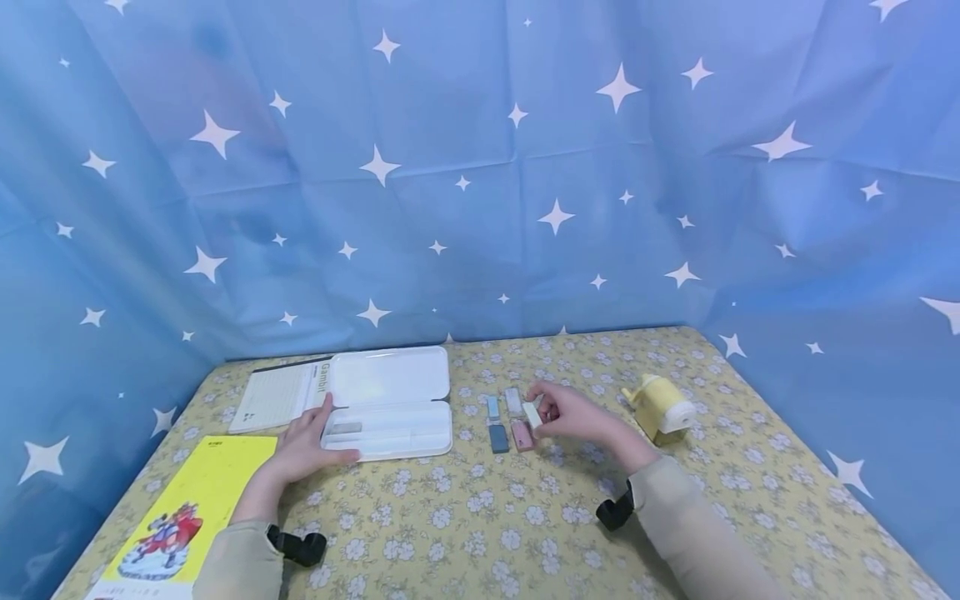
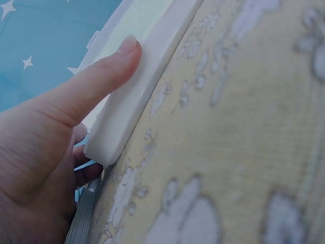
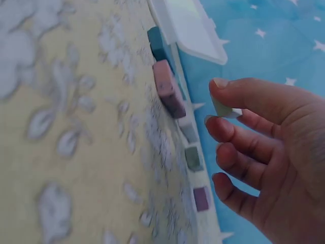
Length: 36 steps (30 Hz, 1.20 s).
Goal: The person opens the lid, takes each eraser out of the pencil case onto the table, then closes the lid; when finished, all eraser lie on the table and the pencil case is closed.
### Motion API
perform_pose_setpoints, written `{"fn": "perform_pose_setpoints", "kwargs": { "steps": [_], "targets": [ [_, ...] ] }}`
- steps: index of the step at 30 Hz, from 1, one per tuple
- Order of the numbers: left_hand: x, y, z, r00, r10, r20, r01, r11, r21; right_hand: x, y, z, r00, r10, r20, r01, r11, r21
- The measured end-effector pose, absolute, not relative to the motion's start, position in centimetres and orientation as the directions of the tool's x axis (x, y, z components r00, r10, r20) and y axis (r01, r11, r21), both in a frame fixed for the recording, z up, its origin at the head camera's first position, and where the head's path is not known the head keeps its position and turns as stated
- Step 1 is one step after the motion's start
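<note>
A white pencil case [image 1: 431, 443] lies with its lid raised at the back. My left hand [image 1: 306, 446] grips its left end, the thumb [image 2: 114, 66] over the near rim and the other fingers round the end. A small greyish block [image 1: 346, 428] lies in the case's left part. My right hand [image 1: 573, 415] pinches a pale eraser [image 3: 223, 108] between thumb and fingers, above the table. Beside that hand sit a pink eraser [image 1: 522, 436], a dark blue eraser [image 1: 498, 439], a light blue eraser [image 1: 492, 407] and a whitish eraser [image 1: 513, 400].
A yellow crank pencil sharpener [image 1: 662, 408] stands to the right of my right hand. On the left are a lined notebook [image 1: 277, 396] behind my left hand and a yellow booklet [image 1: 217, 475]. The floral tablecloth [image 1: 450, 533] meets a blue starry curtain [image 1: 480, 250] at the back.
</note>
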<state>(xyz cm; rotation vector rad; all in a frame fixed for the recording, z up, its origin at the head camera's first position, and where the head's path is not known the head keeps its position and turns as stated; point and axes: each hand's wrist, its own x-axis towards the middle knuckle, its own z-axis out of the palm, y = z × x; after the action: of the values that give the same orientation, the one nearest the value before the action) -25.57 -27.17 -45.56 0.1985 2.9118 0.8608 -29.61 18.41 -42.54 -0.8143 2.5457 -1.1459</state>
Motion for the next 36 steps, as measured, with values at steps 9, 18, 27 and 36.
{"fn": "perform_pose_setpoints", "kwargs": {
  "steps": [9,18,27,36],
  "targets": [
    [-25.5,-27.2,-45.4,-0.986,0.155,-0.055,0.1,0.831,0.548,-29.6,19.7,-43.3,-0.807,-0.59,0.036,-0.425,0.536,-0.729],
    [-25.4,-27.3,-45.6,-0.987,0.154,-0.055,0.1,0.833,0.544,-29.5,19.8,-43.4,-0.803,-0.596,-0.019,-0.42,0.588,-0.691],
    [-25.4,-27.1,-45.5,-0.987,0.156,-0.046,0.106,0.832,0.544,-29.3,19.9,-43.6,-0.826,-0.56,-0.059,-0.38,0.632,-0.675],
    [-25.3,-27.0,-45.4,-0.987,0.156,-0.035,0.112,0.832,0.544,-29.2,19.8,-43.5,-0.831,-0.551,-0.077,-0.371,0.652,-0.662]
  ]
}}
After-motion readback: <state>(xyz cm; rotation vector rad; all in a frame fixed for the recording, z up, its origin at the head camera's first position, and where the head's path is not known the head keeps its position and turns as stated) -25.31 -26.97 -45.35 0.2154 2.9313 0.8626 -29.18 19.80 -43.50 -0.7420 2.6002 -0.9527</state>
